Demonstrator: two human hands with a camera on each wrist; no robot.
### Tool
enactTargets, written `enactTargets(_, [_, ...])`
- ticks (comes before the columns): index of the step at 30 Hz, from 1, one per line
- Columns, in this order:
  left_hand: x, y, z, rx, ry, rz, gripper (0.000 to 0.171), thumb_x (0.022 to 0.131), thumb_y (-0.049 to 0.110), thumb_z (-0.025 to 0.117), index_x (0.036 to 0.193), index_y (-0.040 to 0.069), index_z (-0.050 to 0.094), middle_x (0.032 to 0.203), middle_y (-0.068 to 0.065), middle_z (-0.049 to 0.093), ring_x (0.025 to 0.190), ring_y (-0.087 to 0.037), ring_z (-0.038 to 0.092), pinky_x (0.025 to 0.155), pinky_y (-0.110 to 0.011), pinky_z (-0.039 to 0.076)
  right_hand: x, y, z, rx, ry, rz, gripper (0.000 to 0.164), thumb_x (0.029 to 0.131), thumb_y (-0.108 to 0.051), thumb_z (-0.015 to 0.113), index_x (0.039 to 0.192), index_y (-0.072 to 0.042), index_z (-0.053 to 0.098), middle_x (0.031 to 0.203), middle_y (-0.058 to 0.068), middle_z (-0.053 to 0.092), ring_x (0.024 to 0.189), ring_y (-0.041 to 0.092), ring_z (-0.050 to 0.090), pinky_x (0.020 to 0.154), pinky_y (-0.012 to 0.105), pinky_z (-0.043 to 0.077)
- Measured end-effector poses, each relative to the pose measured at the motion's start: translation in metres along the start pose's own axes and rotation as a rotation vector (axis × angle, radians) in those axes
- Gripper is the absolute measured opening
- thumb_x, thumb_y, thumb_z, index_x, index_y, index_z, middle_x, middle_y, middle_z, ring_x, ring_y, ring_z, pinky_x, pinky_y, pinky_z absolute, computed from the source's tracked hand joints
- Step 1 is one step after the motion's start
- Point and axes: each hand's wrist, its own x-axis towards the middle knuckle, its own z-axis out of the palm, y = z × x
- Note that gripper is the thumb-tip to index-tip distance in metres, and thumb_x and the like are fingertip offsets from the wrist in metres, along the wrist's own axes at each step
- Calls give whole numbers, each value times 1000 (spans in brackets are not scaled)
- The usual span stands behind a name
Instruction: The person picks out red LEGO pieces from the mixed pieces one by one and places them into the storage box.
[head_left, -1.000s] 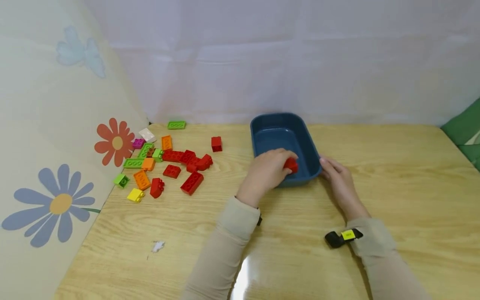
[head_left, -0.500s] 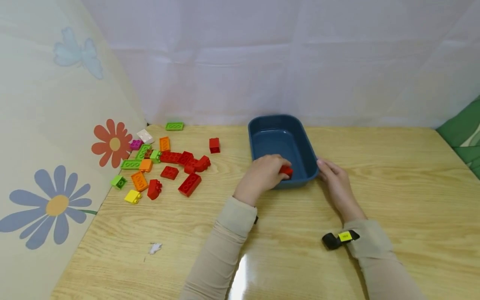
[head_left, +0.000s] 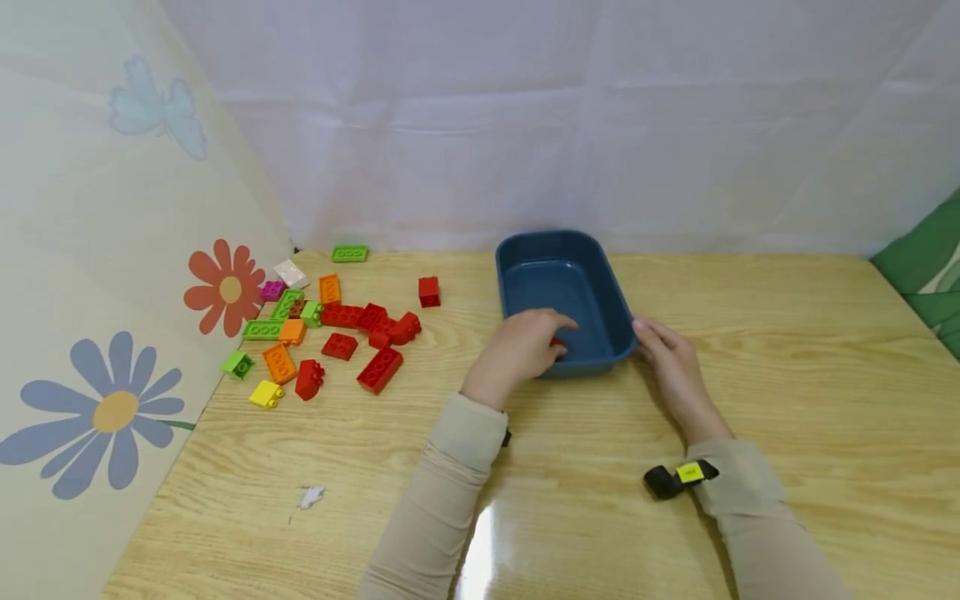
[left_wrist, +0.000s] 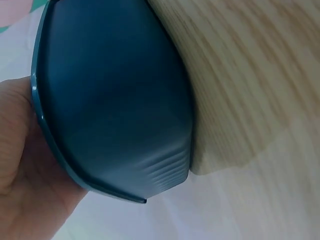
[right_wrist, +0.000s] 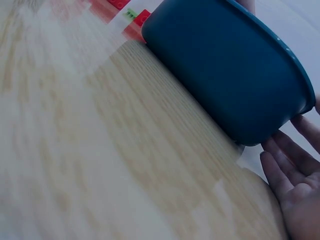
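Observation:
A dark blue plastic tub (head_left: 592, 275) stands on the table in the head view. My left hand (head_left: 521, 354) reaches over its near left rim, index finger stretched out and thumb apart from it. A bit of a red toy brick (head_left: 557, 342) shows between that thumb and index finger, down inside the tub; the rest is hidden. In the left wrist view the tub's wall (left_wrist: 115, 100) hides the left fingertips. My right hand (head_left: 671, 362) holds the tub's near right corner by the rim. Its fingers lie against the outside of the corner in the right wrist view.
Loose toy bricks in red, orange, green, yellow, white and magenta lie on the left of the table, among them a long red brick (head_left: 380, 370) and a yellow brick (head_left: 266, 394). A lone red brick (head_left: 429, 292) sits left of the tub. White cloth (head_left: 675, 125) hangs behind.
The left hand has lowered the red brick into the near part of the tub, drawn slightly left, and its index finger has straightened away from the brick. The right hand stays at the corner.

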Motion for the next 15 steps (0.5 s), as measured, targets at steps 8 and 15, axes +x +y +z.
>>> enactTargets(8, [-4,-5,-10,26,119,-26,33,90,24,61,122,20,64,121,2,67,104,-15,61,84,-31,56,0,-1,1,-32,4,20,23,92,-22,57,110,-10,66,93,-22,70,84,-5,66,74,4,52])
enactTargets(15, [-9,-13,-20,2,229,-65,29,93,28,56,120,21,65,121,2,68,99,-13,62,79,-29,57,0,0,0,-51,0,14,33,92,-22,56,119,-2,61,94,-23,70,85,-5,65,74,4,51])
